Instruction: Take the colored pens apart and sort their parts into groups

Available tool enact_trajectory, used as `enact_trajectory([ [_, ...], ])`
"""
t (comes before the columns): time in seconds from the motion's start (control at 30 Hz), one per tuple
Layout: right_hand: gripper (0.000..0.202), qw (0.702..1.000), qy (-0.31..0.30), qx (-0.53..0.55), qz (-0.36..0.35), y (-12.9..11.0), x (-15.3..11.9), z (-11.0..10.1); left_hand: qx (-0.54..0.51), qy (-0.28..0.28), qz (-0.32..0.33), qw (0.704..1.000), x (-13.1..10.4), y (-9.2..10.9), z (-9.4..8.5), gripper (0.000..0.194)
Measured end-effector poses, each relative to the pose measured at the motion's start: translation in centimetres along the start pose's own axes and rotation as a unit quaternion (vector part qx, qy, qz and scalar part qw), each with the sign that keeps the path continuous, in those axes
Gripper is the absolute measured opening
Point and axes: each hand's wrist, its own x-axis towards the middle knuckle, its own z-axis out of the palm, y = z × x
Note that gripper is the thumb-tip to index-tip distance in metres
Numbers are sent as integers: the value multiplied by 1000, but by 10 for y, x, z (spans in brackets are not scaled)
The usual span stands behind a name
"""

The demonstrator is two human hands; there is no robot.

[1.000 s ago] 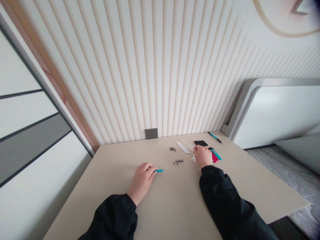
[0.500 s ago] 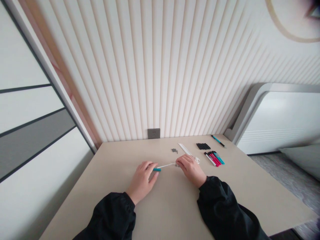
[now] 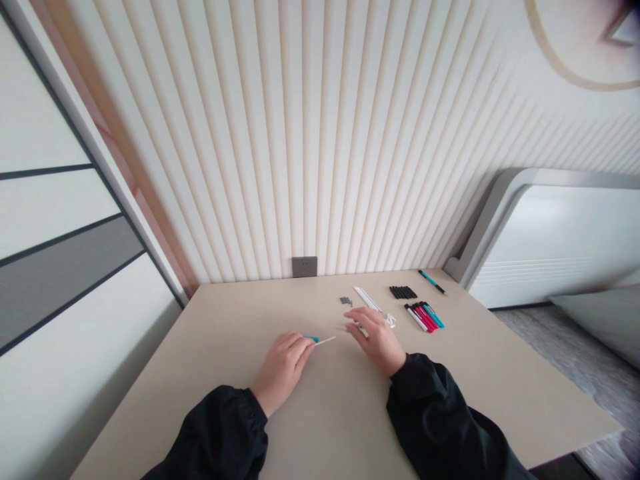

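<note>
My left hand point(image 3: 285, 365) is closed, fingertips pinching a thin white stick like a pen refill point(image 3: 326, 341) that points right. A short teal pen barrel point(image 3: 312, 339) sticks out by the same fingertips; whether it is gripped or lies on the table I cannot tell. To the right, my right hand point(image 3: 376, 339) hovers low over the table with thumb and fingers apart. It is clear of the stick's free end. A tiny greyish bit shows near its fingers, too small to name. Small white pieces point(image 3: 390, 321) lie just behind this hand, partly covered by it.
Thin white rods point(image 3: 367, 297) and small grey pieces point(image 3: 345, 301) lie behind my right hand. Farther right are a row of black tubes point(image 3: 403, 292), several white, red and teal pens point(image 3: 424, 317), and one teal-and-black pen point(image 3: 433, 282). The ribbed wall bounds the table point(image 3: 225, 313).
My right hand has let go of the white stick's right end and opened its fingers. The stick now tilts up from my left fingertips, which have closed together. The view has shifted slightly.
</note>
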Motion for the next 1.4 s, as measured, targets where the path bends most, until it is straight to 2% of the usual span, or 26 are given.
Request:
enact_trajectory([
  [0.1, 21, 993, 58, -51, 93, 26, -3, -10, -21, 4, -12, 1000, -1, 0, -1, 17],
  [0.2, 21, 983, 42, -103, 143, 52, -9, -17, -28, 0, -13, 1000, -1, 1, -2, 16],
  [0.3, 21, 978, 18, -128, 164, 66, -13, -22, -31, 1, -13, 999, -1, 1, -2, 16],
  [0.43, 24, 970, 8, -145, 196, 69, -16, -31, -23, 24, -29, 999, -2, -3, 0, 15],
  [0.53, 24, 960, -36, -143, 239, 70, -21, -42, -11, 41, -37, 998, -3, -8, 1, 17],
  [0.67, 19, 947, -110, -136, 268, 73, -30, -49, 33, 34, -17, 999, -4, -11, 0, 44],
  [0.8, 15, 939, -137, -146, 281, 71, -34, -49, 64, -2, -14, 998, -4, -10, -2, 58],
  [0.93, 15, 933, -146, -147, 295, 72, -35, -47, 44, -3, -18, 999, -5, -9, -1, 60],
  [1.07, 14, 934, -144, -148, 291, 74, -37, -46, 67, -3, -15, 998, -4, -12, 1, 51],
  [1.17, 19, 943, -111, -136, 281, 69, -34, -46, 103, -20, -6, 994, -1, -13, 0, 43],
  [1.4, 27, 961, 99, -42, 254, 29, -18, -31, 188, -92, 4, 978, 6, -9, 2, 19],
])
